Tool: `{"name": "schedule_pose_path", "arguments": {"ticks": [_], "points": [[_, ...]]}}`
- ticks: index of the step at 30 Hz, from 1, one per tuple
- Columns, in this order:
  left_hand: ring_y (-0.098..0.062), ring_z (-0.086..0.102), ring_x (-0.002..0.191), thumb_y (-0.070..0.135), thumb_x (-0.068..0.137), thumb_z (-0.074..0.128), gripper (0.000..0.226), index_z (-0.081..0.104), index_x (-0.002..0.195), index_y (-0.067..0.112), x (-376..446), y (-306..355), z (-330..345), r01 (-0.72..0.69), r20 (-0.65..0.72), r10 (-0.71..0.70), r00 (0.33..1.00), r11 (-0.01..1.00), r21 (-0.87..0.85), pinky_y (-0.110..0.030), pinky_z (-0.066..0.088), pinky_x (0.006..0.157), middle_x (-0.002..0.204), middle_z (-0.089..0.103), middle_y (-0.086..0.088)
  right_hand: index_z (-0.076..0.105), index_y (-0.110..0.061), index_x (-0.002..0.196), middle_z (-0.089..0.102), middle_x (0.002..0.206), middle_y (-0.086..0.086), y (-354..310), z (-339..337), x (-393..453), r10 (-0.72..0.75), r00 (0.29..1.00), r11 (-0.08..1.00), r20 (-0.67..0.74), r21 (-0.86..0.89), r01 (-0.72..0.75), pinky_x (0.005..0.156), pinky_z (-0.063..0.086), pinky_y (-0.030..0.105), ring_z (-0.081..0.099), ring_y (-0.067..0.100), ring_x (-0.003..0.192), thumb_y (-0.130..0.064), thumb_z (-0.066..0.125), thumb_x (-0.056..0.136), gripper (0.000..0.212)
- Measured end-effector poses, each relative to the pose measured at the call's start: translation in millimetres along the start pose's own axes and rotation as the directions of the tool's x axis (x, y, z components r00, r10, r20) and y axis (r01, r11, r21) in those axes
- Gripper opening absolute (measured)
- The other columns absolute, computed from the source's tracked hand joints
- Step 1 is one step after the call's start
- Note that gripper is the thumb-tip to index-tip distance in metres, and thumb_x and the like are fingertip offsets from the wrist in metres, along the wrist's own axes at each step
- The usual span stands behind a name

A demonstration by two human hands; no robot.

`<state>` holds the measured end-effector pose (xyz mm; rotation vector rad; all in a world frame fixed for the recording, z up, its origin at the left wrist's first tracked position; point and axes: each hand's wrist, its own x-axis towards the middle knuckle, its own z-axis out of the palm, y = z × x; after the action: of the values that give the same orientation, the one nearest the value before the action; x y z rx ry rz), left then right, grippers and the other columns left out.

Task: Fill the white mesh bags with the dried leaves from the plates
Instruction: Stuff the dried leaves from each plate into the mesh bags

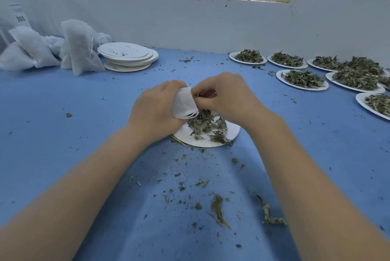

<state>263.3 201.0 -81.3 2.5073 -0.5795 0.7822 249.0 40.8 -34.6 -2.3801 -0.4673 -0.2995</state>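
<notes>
White mesh bag (184, 103) held above a paper plate (231, 132) at table centre, mouth turned toward the right. Gripped by left hand (155, 110), fingers curled round the bag's left side. Right hand (229, 97) just beside the bag opening, fingertips pinched together on a small tuft of dried leaves (197, 94) at the mouth. Loose pile of dried leaves (207, 124) on the plate directly beneath both hands; plate partly hidden by the left wrist.

Blue table surface (63, 134) scattered with leaf crumbs and stems (218, 210), densest between the forearms near the lower edge.

Right rear: several more plates heaped with dried leaves, e.g. (302, 79), (248, 57), (287, 60), (356, 77), set close together, some rims overlapping. One at the far right edge (377, 103) cut off by the frame.

Left rear: stack of emptied plates (126, 55), a few crumbs on the top one. Beside it, cluster of filled white mesh bags (79, 47), one standing upright with drawstring hanging, others slumped against the wall (190, 20). Pale wall behind, lighter panel above.
</notes>
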Motion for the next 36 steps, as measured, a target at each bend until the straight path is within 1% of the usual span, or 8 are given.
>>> {"name": "schedule_pose_path", "arguments": {"ticks": [3,9,17,21,25,28,32,36], "points": [[-0.033,0.058,0.089,0.033,0.068,0.07,0.054,0.054,0.115,0.012,-0.2,3.2,3.0,0.034,-0.001,-0.034,0.999,0.998,-0.051,-0.035,0.042,0.071,0.106,0.063,-0.007,0.076,-0.025,0.092,0.066,0.069,-0.018,-0.4,6.8,1.0,0.012,0.999,0.994,-0.041,0.108,-0.007,0.061,0.042,0.002,0.062,-0.004,0.07,-0.018,0.068,0.083,0.014],[-0.028,0.058,0.093,0.04,0.068,0.065,0.055,0.052,0.116,0.018,1.8,-1.0,3.3,0.093,0.006,-0.093,0.996,0.991,-0.098,-0.037,0.047,0.075,0.108,0.062,-0.001,0.071,-0.028,0.104,0.072,0.1,-0.013,-1.4,-1.6,-4.8,-0.063,0.966,0.939,0.253,0.342,-0.028,0.093,0.05,0.026,0.064,0.0,0.099,-0.01,0.06,0.087,0.027],[-0.023,0.058,0.085,0.045,0.068,0.069,0.049,0.053,0.108,0.021,1.9,2.9,6.8,0.119,-0.01,-0.121,0.993,0.982,-0.144,-0.034,0.046,0.069,0.094,0.062,0.005,0.07,-0.022,0.081,0.065,0.071,-0.014,-8.1,22.5,1.9,0.065,0.986,0.974,-0.154,0.225,-0.029,0.061,0.045,0.004,0.061,-0.001,0.069,-0.011,0.067,0.08,0.012],[-0.024,0.058,0.087,0.043,0.07,0.07,0.049,0.053,0.11,0.022,2.6,-1.8,4.6,0.15,-0.009,-0.153,0.988,0.977,-0.151,-0.035,0.047,0.071,0.096,0.061,0.005,0.074,-0.021,0.09,0.073,0.089,0.0,-8.5,16.4,1.0,0.054,0.999,0.964,-0.001,0.259,-0.052,0.078,0.052,0.026,0.066,0.015,0.089,-0.015,0.059,0.088,0.016],[-0.026,0.057,0.087,0.048,0.07,0.067,0.048,0.053,0.109,0.023,4.0,-6.7,3.5,0.154,-0.012,-0.156,0.988,0.983,-0.101,-0.032,0.042,0.069,0.095,0.059,0.005,0.071,-0.038,0.084,0.073,0.091,-0.013,-5.1,4.0,-0.8,0.015,0.99,0.929,0.143,0.364,-0.067,0.069,0.05,0.014,0.066,0.005,0.083,0.0,0.049,0.083,0.044],[-0.027,0.057,0.087,0.047,0.073,0.07,0.047,0.053,0.109,0.022,3.6,-9.6,4.0,0.133,-0.003,-0.133,0.991,0.989,-0.072,-0.035,0.045,0.071,0.099,0.062,0.002,0.072,-0.033,0.085,0.073,0.082,-0.015,-1.5,4.0,-1.7,0.062,0.996,0.931,0.061,0.356,-0.08,0.073,0.049,0.009,0.066,-0.005,0.081,0.001,0.06,0.078,0.036],[-0.026,0.057,0.087,0.046,0.071,0.069,0.048,0.052,0.108,0.02,3.3,-5.2,5.9,0.099,0.014,-0.098,0.995,0.993,-0.068,-0.032,0.042,0.069,0.098,0.062,0.003,0.068,-0.027,0.078,0.067,0.067,-0.014,-3.0,17.3,0.9,0.101,0.987,0.944,-0.125,0.325,-0.055,0.054,0.042,0.004,0.059,-0.007,0.058,-0.008,0.074,0.07,0.021],[-0.029,0.055,0.084,0.048,0.068,0.065,0.052,0.051,0.106,0.016,3.2,-3.5,4.7,0.091,0.017,-0.09,0.996,0.994,-0.055,-0.031,0.037,0.064,0.095,0.061,-0.001,0.063,-0.024,0.086,0.071,0.071,-0.005,-5.0,20.1,0.9,0.107,0.994,0.917,-0.017,0.388,-0.092,0.068,0.052,0.021,0.062,0.004,0.066,-0.01,0.067,0.08,0.016]]}}
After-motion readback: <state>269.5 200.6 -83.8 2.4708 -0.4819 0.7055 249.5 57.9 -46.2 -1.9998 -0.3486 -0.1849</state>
